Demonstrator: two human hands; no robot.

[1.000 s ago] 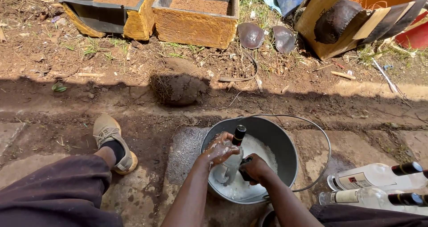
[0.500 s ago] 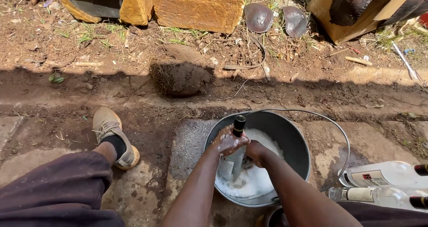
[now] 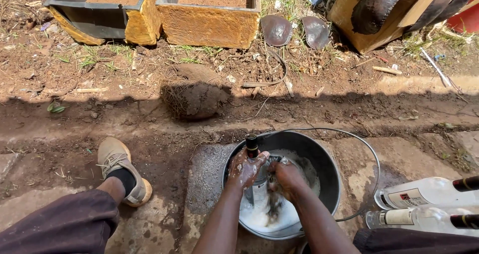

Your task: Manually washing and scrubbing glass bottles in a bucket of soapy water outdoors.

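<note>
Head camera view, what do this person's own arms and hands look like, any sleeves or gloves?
Both forearms are bare, with no sleeves, gloves, watch or rings in view. The left hand is wet and flecked with white soap foam; the right hand looks wet too. Lower down, dark trousers show at the frame's bottom edge, with a tan shoe over a black sock.

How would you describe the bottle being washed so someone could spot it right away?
Find the round dark metal bucket of soapy white water on the wet stone slab in the lower middle. Standing in it is a clear glass bottle with a black cap, gripped by the left hand while the right hand scrubs. Unlike the two clear bottles lying at right, it stands upright in suds.
</note>
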